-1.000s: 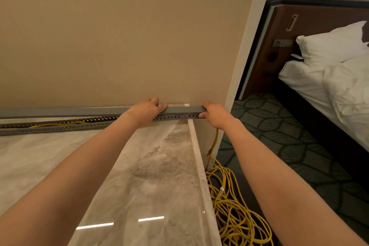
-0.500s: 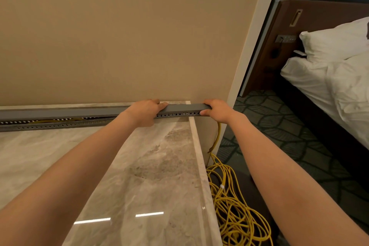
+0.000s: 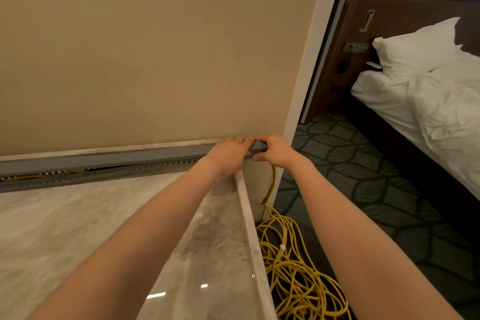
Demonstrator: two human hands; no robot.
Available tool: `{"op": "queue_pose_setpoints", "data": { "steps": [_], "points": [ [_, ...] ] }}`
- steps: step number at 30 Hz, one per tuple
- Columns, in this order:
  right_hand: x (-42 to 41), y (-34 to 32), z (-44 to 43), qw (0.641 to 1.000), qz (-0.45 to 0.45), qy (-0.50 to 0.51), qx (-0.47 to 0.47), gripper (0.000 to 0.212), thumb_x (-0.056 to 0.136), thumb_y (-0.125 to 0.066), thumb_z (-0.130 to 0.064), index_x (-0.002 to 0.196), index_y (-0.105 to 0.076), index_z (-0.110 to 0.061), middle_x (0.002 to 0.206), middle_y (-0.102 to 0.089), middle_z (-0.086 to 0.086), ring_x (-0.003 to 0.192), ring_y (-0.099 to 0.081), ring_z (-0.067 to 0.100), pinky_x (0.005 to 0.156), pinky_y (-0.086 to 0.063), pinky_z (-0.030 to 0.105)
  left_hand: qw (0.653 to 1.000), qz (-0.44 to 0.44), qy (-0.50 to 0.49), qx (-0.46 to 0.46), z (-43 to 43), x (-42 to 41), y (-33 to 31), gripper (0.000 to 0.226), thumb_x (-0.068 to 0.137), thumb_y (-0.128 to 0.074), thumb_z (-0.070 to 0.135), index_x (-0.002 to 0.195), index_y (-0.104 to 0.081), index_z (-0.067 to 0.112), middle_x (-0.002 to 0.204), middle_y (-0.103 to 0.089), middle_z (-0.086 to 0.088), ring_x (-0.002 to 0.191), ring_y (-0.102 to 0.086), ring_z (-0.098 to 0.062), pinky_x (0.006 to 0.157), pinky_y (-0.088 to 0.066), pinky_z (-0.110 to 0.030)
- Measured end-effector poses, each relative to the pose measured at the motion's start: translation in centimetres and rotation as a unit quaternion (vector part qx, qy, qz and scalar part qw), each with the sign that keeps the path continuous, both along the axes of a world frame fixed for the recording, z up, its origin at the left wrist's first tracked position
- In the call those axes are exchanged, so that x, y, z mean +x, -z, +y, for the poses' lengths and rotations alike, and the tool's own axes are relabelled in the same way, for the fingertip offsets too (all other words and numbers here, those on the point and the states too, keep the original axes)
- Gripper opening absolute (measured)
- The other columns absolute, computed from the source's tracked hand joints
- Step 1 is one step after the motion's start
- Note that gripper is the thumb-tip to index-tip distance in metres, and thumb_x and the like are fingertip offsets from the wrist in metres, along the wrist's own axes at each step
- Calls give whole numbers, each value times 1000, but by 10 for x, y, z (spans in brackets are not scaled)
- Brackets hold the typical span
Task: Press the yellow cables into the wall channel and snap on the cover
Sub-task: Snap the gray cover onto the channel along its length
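Two bare forearms lead to a bare left hand and bare right hand.

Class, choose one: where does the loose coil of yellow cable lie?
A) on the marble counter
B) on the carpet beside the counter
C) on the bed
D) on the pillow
B: the yellow cable coil sprawls on the carpet, below the marble counter's right edge.
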State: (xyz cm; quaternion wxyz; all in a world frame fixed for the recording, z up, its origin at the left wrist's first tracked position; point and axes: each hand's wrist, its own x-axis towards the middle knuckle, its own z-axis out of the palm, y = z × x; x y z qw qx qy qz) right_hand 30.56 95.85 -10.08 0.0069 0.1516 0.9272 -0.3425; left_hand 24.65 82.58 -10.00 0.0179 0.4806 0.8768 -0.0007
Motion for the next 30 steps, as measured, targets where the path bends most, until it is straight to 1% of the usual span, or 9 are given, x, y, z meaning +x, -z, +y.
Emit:
{"op": "queue_pose_setpoints", "data": {
  "steps": [3,6,9,11,13,16,21,26,30],
  "points": [
    [5,15,9,985,36,97,-140,49,77,-74,-5,122,-53,-4,117,-61,14,111,-56,25,91,-47,25,1000,-3,2,21,0,-7,6,48,100,-36,18,146,-27,13,139,-46,-12,127,-43,-30,103,-37,-41],
    [12,25,8,965,64,125,-223,25,83,-67,-2,107,-60,-3,103,-64,11,103,-56,20,87,-46,24,999,-16,3,36,0,-7,5,48,100,-37,17,147,-28,14,141,-45,-11,128,-43,-29,104,-35,-40],
    [13,31,7,953,94,143,-251,42,84,-64,2,124,-53,5,122,-61,22,103,-62,24,93,-48,28,999,-30,16,37,-1,-9,4,49,100,-37,16,147,-28,13,141,-45,-12,127,-45,-30,104,-37,-38],
    [14,32,7,951,97,137,-259,41,84,-62,5,123,-51,8,123,-60,27,80,-65,18,80,-52,21,998,-41,25,28,-3,-13,2,49,100,-38,14,147,-28,10,141,-45,-13,126,-45,-30,103,-37,-36],
    [13,31,8,949,97,139,-266,37,84,-61,8,120,-52,9,121,-60,30,68,-60,11,66,-53,15,998,-44,28,20,-9,-17,0,48,100,-37,13,147,-29,7,140,-45,-13,127,-45,-30,103,-36,-34],
    [13,28,9,945,92,140,-280,38,84,-61,8,121,-51,11,121,-59,32,66,-58,12,54,-52,5,999,-39,24,17,-14,-19,0,47,100,-37,14,146,-30,8,140,-45,-13,125,-45,-31,102,-36,-35],
    [11,27,10,947,81,145,-275,41,85,-63,3,123,-53,8,119,-61,29,66,-57,8,51,-49,3,999,46,10,-23,-7,-6,5,47,101,-32,19,147,-24,12,143,-40,-9,128,-40,-29,102,-37,-42],
    [14,25,8,949,80,136,-274,44,86,-62,1,127,-50,5,117,-63,27,73,-60,10,61,-53,11,995,94,-19,-40,-3,4,8,49,101,-31,18,148,-18,13,142,-39,-10,128,-37,-31,99,-38,-45],
    [15,20,9,944,48,130,-300,40,91,-55,-2,130,-50,2,110,-64,17,79,-60,11,85,-50,25,990,118,-42,-66,-3,11,8,56,97,-33,9,149,-14,12,139,-39,-15,126,-38,-35,95,-40,-48]
  ]
}}
